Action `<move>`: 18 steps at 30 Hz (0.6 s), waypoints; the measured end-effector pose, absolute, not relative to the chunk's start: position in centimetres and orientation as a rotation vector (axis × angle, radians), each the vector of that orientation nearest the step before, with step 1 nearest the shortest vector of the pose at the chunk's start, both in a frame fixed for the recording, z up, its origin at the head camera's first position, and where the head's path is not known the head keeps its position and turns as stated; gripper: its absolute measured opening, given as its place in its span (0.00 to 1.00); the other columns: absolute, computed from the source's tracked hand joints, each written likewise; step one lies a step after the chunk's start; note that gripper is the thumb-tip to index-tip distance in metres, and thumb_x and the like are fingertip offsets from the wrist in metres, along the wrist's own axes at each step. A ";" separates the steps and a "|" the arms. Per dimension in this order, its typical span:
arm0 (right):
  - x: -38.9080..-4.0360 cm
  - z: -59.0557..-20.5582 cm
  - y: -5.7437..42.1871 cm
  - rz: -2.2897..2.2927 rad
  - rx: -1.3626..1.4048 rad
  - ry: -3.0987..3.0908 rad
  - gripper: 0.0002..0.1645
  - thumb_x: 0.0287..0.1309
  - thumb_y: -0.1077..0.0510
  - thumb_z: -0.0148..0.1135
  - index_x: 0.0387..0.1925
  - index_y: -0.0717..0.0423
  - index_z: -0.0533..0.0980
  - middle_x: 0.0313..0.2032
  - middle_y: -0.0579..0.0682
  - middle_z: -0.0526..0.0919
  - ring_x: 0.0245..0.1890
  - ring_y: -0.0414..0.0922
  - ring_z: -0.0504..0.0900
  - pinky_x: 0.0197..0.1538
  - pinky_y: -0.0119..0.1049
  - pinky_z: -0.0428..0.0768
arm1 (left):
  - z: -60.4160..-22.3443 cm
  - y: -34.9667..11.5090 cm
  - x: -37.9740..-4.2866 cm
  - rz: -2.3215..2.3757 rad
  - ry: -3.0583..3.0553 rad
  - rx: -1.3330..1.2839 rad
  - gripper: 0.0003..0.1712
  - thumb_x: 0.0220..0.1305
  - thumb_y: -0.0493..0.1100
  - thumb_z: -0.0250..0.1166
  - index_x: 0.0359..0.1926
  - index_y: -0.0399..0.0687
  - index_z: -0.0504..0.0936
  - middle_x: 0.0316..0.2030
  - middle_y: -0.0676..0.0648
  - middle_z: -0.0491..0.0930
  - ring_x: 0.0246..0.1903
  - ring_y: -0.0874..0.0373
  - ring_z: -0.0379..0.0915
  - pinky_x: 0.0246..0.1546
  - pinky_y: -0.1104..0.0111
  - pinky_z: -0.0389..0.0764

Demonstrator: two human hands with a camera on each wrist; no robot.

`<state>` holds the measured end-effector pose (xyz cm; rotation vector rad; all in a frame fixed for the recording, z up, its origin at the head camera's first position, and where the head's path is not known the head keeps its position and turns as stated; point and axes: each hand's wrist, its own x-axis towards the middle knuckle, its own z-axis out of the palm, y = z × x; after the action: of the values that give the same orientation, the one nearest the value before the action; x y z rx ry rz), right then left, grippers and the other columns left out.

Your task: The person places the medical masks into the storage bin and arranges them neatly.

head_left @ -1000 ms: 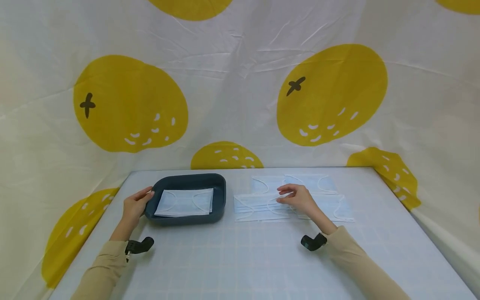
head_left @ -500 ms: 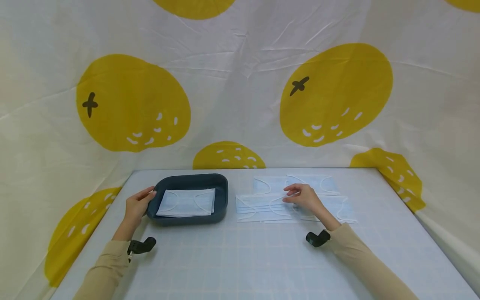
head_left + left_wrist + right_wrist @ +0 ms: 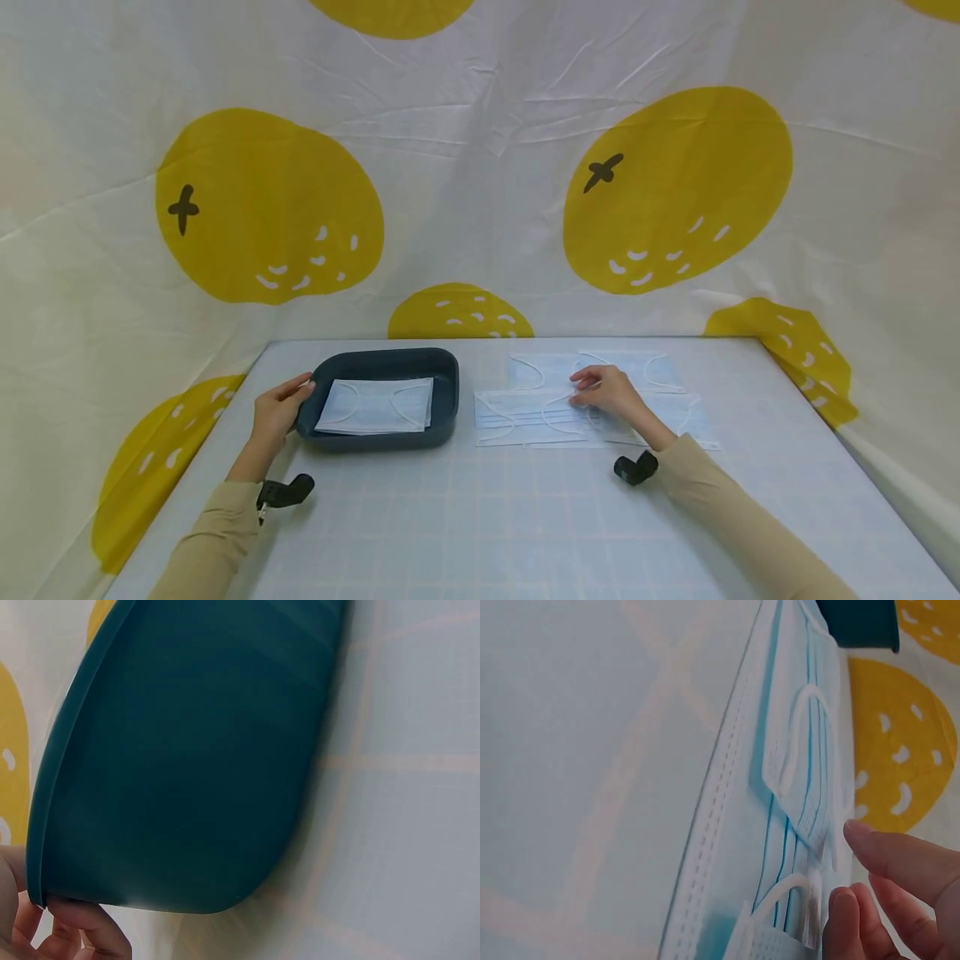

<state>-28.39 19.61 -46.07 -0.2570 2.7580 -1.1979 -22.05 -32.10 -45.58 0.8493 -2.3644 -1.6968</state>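
My left grip [image 3: 276, 410] pinches the tray [image 3: 375, 442] by its near rim, while my right grip [image 3: 609, 392], fingers apart, hangs over the overlapping masks [image 3: 525, 419] below, where one snagged loop [image 3: 808, 689] could drag several along together.

At least five face masks [image 3: 525, 425], exact total unclear, one tray [image 3: 375, 442], two wrist cameras [image 3: 288, 492], two sleeves [image 3: 206, 537]
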 end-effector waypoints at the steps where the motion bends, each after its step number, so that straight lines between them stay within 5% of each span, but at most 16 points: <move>1: -28.5 -46.1 19.6 -1.199 -0.251 2.757 0.23 0.45 0.58 0.75 0.45 0.62 0.81 0.36 0.57 0.85 0.35 0.45 0.84 0.35 0.31 0.76 | -45.6 -32.1 -22.1 -1.699 -2.368 0.847 0.30 0.67 0.54 0.59 0.67 0.49 0.70 0.65 0.39 0.69 0.37 0.70 0.71 0.29 0.83 0.76; 18: -29.2 -47.3 19.6 -1.106 -0.229 2.772 0.23 0.44 0.55 0.76 0.44 0.61 0.83 0.36 0.53 0.88 0.39 0.45 0.83 0.46 0.38 0.77 | -45.7 -31.7 -22.3 -1.648 -2.305 0.871 0.28 0.65 0.52 0.62 0.63 0.48 0.74 0.60 0.40 0.74 0.44 0.60 0.73 0.31 0.81 0.77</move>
<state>-29.25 19.62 -47.25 -0.2292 2.7718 -1.1061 -22.29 -31.66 -45.73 0.8709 -2.3046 -1.6481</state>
